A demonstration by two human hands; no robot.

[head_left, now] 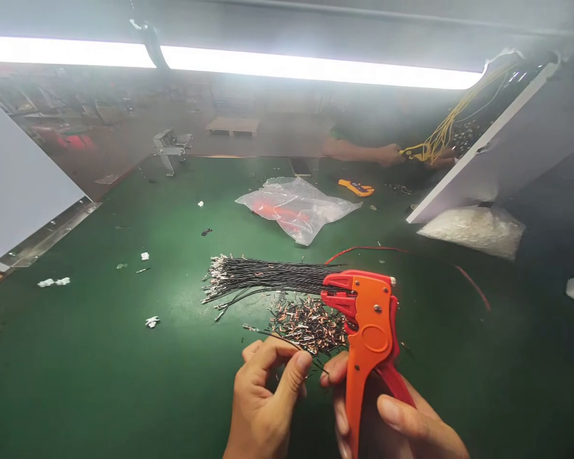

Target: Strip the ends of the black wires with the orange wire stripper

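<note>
My left hand (268, 389) pinches a short black wire (287, 342) between thumb and forefinger; a metal terminal shows at its far left end. Wrapped round an orange and red wire stripper (375, 338) is my right hand (411, 421), its fingertips close to the wire's free end. The stripper stands upright, jaws pointing left, with no wire seen in them. Behind the jaws lies a bundle of black wires (268, 274) with terminals at the left. A heap of cut wire ends and copper scraps (310, 322) sits beneath the bundle, partly hidden by the stripper.
A clear plastic bag (299, 207) with red contents lies on the green table (76, 382). Farther back are a yellow tool (356, 187) and a co-worker's hand (387, 155) with yellow wires (452, 124). A bag of white parts (473, 231) rests by the right panel.
</note>
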